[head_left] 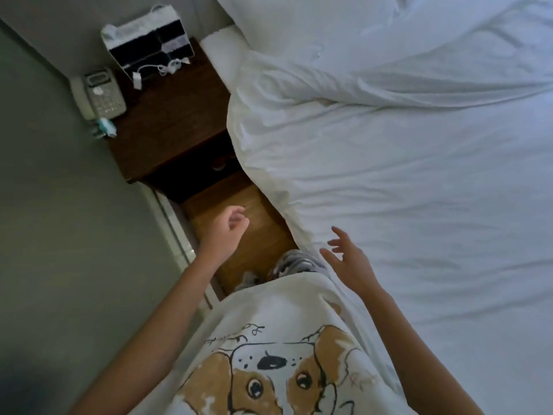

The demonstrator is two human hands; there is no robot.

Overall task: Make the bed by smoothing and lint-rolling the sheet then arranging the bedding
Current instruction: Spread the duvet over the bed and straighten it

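Observation:
A white duvet (pixel 389 163) covers the bed on the right, rumpled, with a big fold running across near the top. A white pillow (pixel 299 19) lies at the head of the bed, top centre. My right hand (pixel 348 259) hovers at the duvet's near left edge, fingers spread and holding nothing. My left hand (pixel 229 232) hangs over the wooden floor beside the bed, fingers loosely curled and empty. No lint roller is in view.
A dark wooden nightstand (pixel 167 121) stands left of the bed, carrying a paper bag (pixel 146 46), a white cable (pixel 161 68) and a desk phone (pixel 103 92). A grey wall (pixel 59 205) closes the narrow gap on the left. My feet (pixel 287 265) stand on the floor.

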